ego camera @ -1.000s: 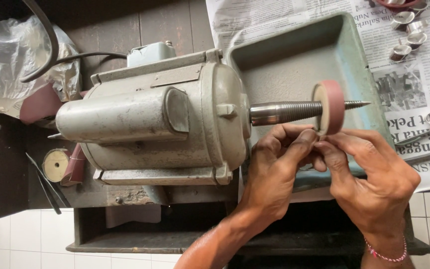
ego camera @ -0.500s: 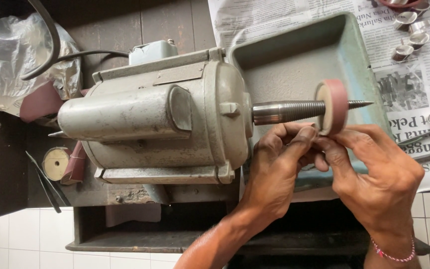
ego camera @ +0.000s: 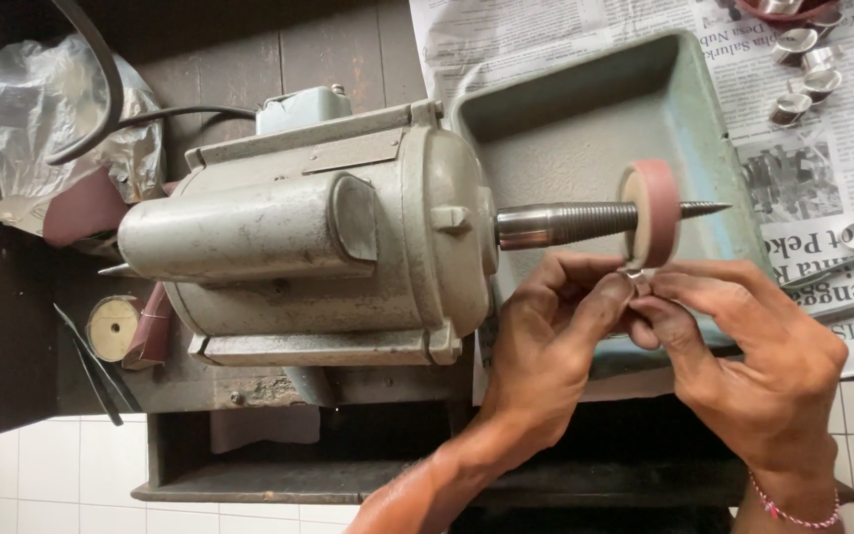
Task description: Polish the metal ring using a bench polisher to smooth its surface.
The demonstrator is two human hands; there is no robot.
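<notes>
Fingertips of left hand (ego camera: 555, 346) and right hand (ego camera: 753, 366) pinch a small metal piece (ego camera: 637, 282) between them, pressed to the lower edge of the pink wheel (ego camera: 650, 213). Threaded spindle (ego camera: 570, 223) sits just above the fingers, grey motor (ego camera: 308, 237) to their left. Green tray (ego camera: 546, 99) lies beneath, metal rings (ego camera: 803, 59) well beyond on newspaper (ego camera: 822, 158). Grip and position match half a second ago.

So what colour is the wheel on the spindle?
Pinkish red wheel, with a paler tan face; head view.
</notes>
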